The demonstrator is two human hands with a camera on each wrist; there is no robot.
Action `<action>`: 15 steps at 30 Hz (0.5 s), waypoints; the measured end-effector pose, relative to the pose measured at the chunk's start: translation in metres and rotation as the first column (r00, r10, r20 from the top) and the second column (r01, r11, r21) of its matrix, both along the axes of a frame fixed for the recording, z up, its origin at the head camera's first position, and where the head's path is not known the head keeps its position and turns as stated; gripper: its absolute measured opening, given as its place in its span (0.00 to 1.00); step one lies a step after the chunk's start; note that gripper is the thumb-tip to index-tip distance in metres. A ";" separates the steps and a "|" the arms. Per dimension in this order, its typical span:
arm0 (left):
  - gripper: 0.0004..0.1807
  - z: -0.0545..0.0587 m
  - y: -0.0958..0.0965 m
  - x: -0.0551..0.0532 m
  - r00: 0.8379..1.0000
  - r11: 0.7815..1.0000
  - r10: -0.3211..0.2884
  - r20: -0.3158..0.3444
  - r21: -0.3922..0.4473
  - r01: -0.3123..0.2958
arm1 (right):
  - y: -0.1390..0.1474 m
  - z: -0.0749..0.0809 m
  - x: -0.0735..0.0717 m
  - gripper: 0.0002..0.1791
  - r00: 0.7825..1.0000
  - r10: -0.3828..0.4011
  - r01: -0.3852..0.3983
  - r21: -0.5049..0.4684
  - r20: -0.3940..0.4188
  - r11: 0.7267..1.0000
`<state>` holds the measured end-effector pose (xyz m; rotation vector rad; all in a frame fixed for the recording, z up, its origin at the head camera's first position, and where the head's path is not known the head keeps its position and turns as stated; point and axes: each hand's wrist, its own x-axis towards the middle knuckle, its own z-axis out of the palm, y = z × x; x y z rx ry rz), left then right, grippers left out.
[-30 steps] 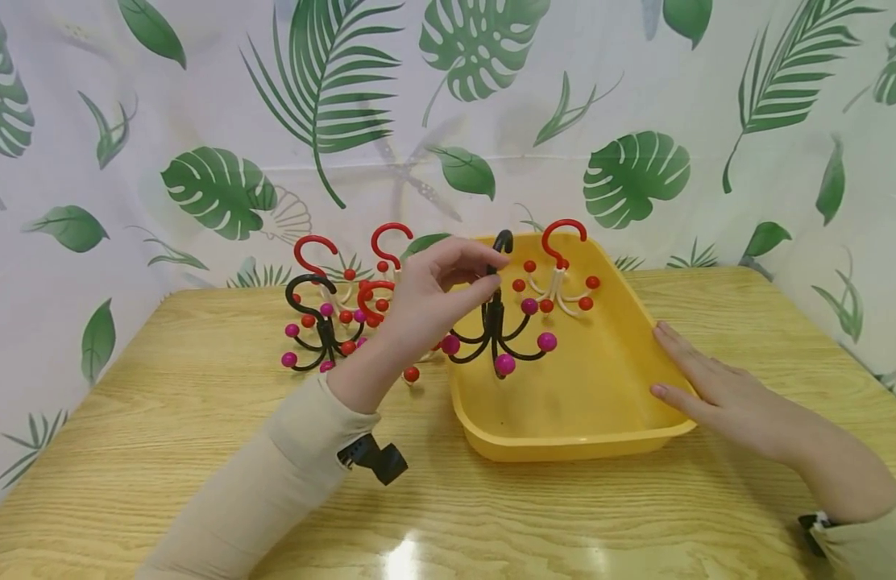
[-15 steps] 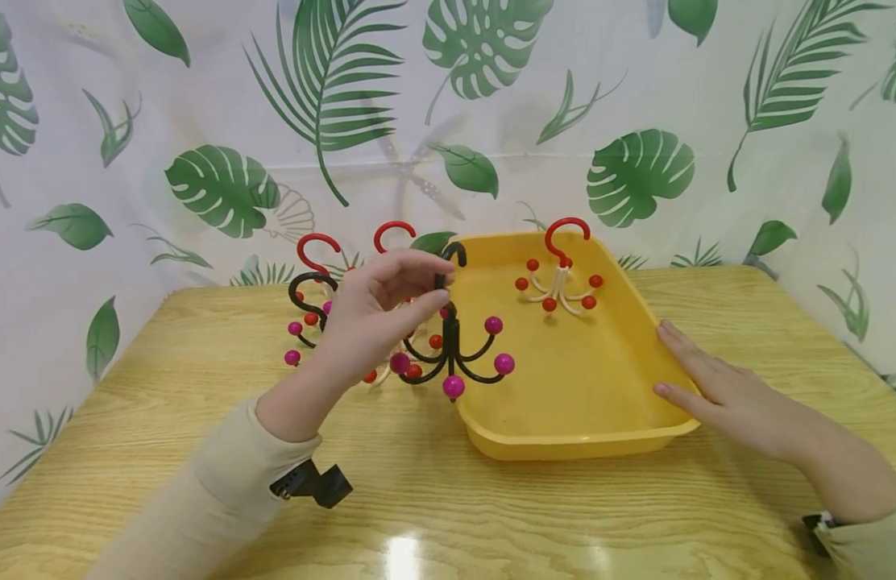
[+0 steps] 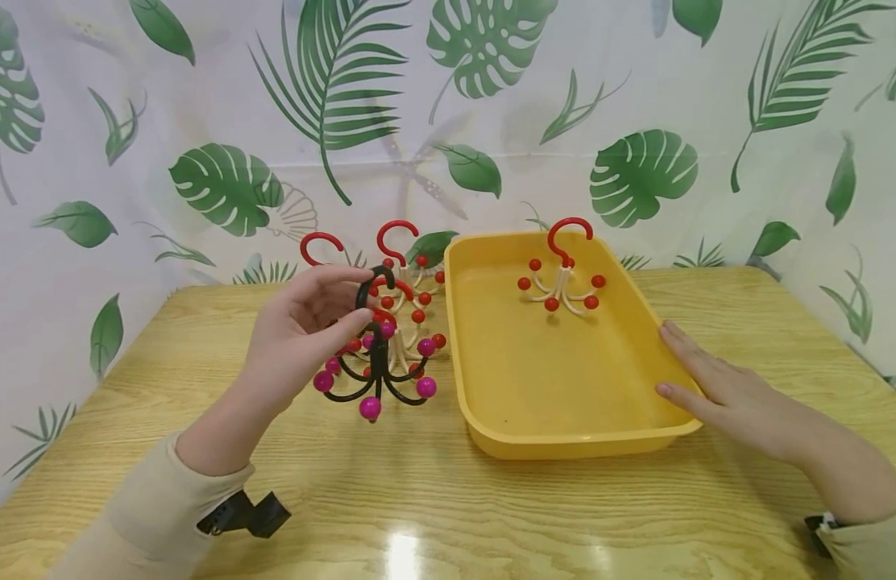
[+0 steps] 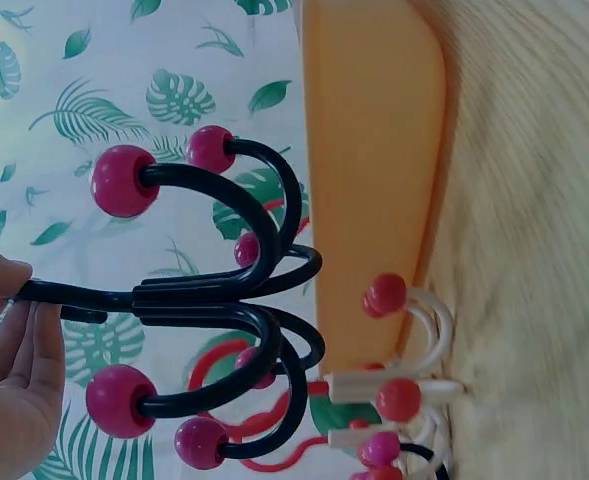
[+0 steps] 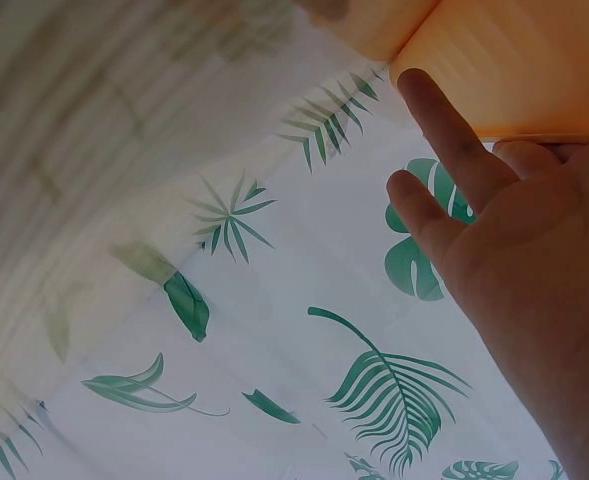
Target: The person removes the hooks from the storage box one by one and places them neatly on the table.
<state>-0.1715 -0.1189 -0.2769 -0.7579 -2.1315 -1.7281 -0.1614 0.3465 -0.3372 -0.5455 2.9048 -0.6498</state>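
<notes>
My left hand (image 3: 284,342) pinches the upright hook of a black multi-arm hook hanger (image 3: 379,354) tipped with magenta balls. The hanger dangles left of a yellow plastic tub (image 3: 564,440), in front of several cream hangers with red hooks (image 3: 399,226) and red balls. In the left wrist view, thumb and fingers hold the stem of this black hanger (image 4: 204,302) at its hook end. A single red-hooked cream hanger (image 3: 562,280) stands inside the tub towards the back. My right hand (image 3: 738,407) rests with straight fingers against the tub's right wall.
Wood-grain table (image 3: 390,491) lies under everything. A white cloth with green leaves (image 3: 404,97) hangs behind it. Some hangers on the left overlap and are partly hidden by my left hand. In the right wrist view the tub's wall (image 5: 534,70) is beside my fingers.
My left hand has carried the black hanger from over the tub leftward and slightly down, to in front of the other hangers. My right hand has stayed at the tub.
</notes>
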 end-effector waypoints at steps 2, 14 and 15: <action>0.18 -0.002 -0.007 0.002 0.999 0.999 0.033 0.011 -0.008 -0.033 | 0.000 0.000 0.000 0.42 1.000 -0.002 0.002 0.000 0.001 1.000; 0.17 -0.009 -0.038 0.008 0.984 0.983 0.179 0.020 -0.041 -0.178 | -0.002 0.001 0.001 0.42 1.000 -0.015 0.015 0.005 0.013 1.000; 0.17 -0.010 -0.040 0.007 0.982 0.982 0.185 0.023 -0.041 -0.184 | -0.002 0.001 0.001 0.42 1.000 -0.014 0.014 0.006 0.013 1.000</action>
